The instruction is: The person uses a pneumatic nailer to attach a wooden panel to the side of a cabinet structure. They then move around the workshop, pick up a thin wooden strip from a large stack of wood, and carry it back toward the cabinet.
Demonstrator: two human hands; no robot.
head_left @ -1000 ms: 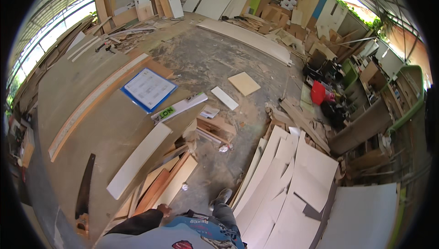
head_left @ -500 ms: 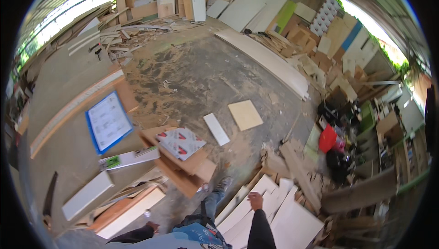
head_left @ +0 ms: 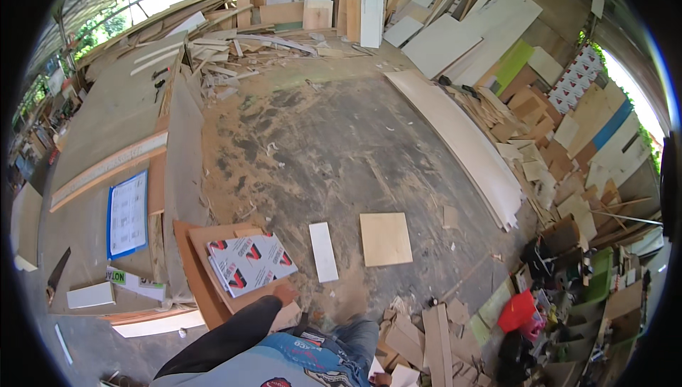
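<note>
— Head view: where are the hands?
— Left hand (head_left: 286, 293), in a black sleeve, reaches to the lower centre of the frame and rests on the near corner of a brown board (head_left: 201, 273). Its fingers seem curled over the edge, but I cannot tell if they grip.
— And the right hand (head_left: 384, 378)?
— Only a sliver shows at the bottom edge, by scrap offcuts. Whether it is closed or loose is unclear.
— What lies on the board?
— A grey printed sheet (head_left: 249, 263), flat, just left of the hand. A white strip (head_left: 323, 251) and a plywood square (head_left: 385, 238) lie on the floor (head_left: 341, 145) to the right.
— So which step is this?
— Reaching for the board, I judge. Lifting it would need a firm grip without tipping the sheet off.
</note>
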